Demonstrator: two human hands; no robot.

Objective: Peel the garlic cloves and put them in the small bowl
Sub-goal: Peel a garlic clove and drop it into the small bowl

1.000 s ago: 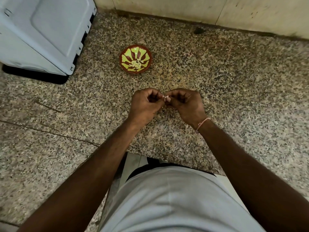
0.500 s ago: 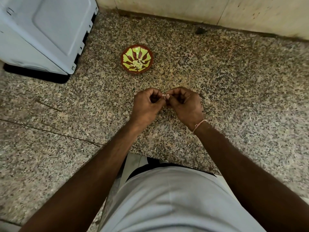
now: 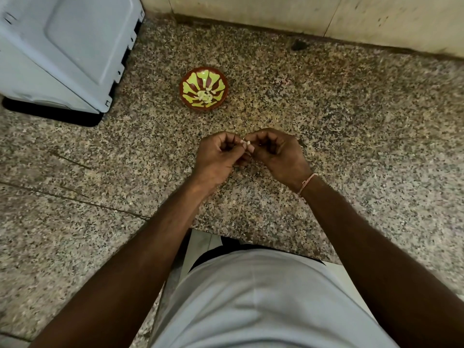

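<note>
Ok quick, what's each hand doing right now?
Left hand: fingers curled, pinching the garlic clove.
Right hand: fingers curled, pinching the same clove from the other side.

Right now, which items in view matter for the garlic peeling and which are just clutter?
In the job:
- garlic clove, pinched between left hand and right hand
- small bowl, holding peeled cloves

Lying about:
- white appliance at far left
- dark speck by the wall
- granite counter
</note>
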